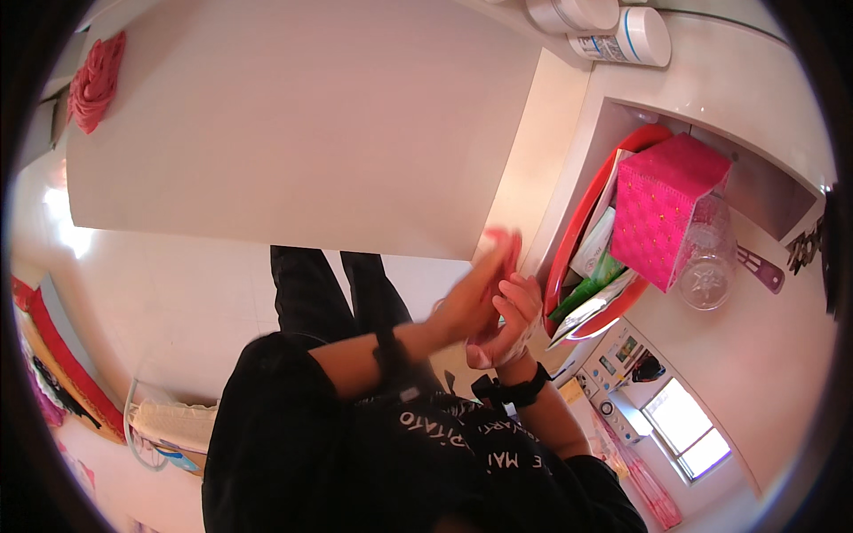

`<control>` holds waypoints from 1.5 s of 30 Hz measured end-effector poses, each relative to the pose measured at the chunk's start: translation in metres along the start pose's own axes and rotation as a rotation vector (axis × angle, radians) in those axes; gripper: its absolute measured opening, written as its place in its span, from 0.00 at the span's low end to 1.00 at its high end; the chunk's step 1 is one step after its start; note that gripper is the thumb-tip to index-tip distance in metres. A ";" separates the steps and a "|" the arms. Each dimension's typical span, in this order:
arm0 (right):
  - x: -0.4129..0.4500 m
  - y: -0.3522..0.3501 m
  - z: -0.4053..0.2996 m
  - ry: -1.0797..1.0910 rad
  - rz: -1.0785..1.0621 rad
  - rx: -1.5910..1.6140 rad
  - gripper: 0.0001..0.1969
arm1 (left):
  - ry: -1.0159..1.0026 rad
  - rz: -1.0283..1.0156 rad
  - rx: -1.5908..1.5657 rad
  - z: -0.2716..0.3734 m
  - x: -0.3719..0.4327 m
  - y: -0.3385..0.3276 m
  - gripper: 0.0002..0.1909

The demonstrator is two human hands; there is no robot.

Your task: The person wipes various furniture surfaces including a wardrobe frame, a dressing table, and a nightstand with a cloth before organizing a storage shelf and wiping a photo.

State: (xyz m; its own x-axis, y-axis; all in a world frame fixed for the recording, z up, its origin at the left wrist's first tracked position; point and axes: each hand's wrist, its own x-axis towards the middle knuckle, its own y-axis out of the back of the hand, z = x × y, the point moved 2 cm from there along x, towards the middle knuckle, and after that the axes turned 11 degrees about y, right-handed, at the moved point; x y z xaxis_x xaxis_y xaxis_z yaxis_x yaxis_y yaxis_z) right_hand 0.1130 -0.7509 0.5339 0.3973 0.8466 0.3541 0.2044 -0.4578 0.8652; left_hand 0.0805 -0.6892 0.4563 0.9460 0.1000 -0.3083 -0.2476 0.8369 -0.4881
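Note:
My left hand (476,293) reaches in from the left, its fingers extended and blurred. My right hand (513,326) is beside it, palm turned up and fingers half bent, and the two hands touch or overlap. No object shows in either one; the space between the palms is partly hidden. Pale streaks lie on the right hand near the wrist. Both wrists wear black bands. Just right of the hands stands a red oval basket (573,246) holding papers, a green packet (586,293) and a pink woven box (660,206).
A large pale panel (300,126) spans the upper left, with a bundled pink cloth (96,83) at its far edge. White lidded jars (623,40) are at the top right. A clear plastic container (706,280) and a purple slotted utensil (763,270) lie beyond the pink box.

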 end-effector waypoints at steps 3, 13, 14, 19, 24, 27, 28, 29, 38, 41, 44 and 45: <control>0.003 0.000 0.001 -0.022 -0.004 0.029 0.27 | 0.207 0.168 0.029 0.026 0.063 0.029 0.24; 0.007 0.000 0.001 -0.030 -0.049 -0.027 0.25 | 0.565 0.056 0.175 0.009 -0.024 0.020 0.26; 0.006 0.000 0.001 -0.033 -0.047 -0.032 0.25 | 0.682 0.032 0.148 0.026 -0.017 0.027 0.25; 0.006 -0.001 0.001 -0.033 -0.037 -0.025 0.25 | 0.031 0.124 0.053 0.046 0.047 0.036 0.24; 0.002 -0.002 0.002 -0.043 -0.021 -0.032 0.27 | -0.003 0.012 0.003 0.102 0.120 0.019 0.27; -0.002 -0.003 0.004 -0.010 -0.005 0.010 0.28 | -0.183 0.020 0.111 0.093 0.104 0.017 0.27; 0.001 -0.002 0.002 -0.030 0.020 0.017 0.28 | -0.316 0.048 0.206 0.079 0.089 0.010 0.26; 0.000 -0.001 0.001 -0.035 0.023 0.007 0.28 | -0.212 -0.101 0.026 0.061 0.069 0.005 0.25; 0.003 -0.001 0.001 -0.106 0.030 -0.101 0.31 | 0.234 -0.159 -0.363 0.068 0.078 0.006 0.28; 0.000 -0.001 0.001 -0.123 0.061 -0.099 0.31 | -0.225 0.095 0.249 0.067 0.063 0.003 0.26; 0.004 -0.001 0.001 -0.089 0.095 -0.089 0.30 | -0.010 -0.181 -0.161 0.026 0.008 -0.003 0.23; 0.006 0.000 0.001 -0.071 0.112 -0.053 0.29 | 0.093 -0.224 -0.253 0.018 0.000 -0.004 0.23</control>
State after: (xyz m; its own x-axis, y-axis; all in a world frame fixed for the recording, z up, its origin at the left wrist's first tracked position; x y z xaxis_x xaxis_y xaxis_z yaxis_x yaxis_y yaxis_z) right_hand 0.1165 -0.7461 0.5354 0.4779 0.7689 0.4246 0.1087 -0.5315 0.8401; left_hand 0.0854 -0.6831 0.4729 0.9625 -0.1303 -0.2377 -0.0908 0.6714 -0.7355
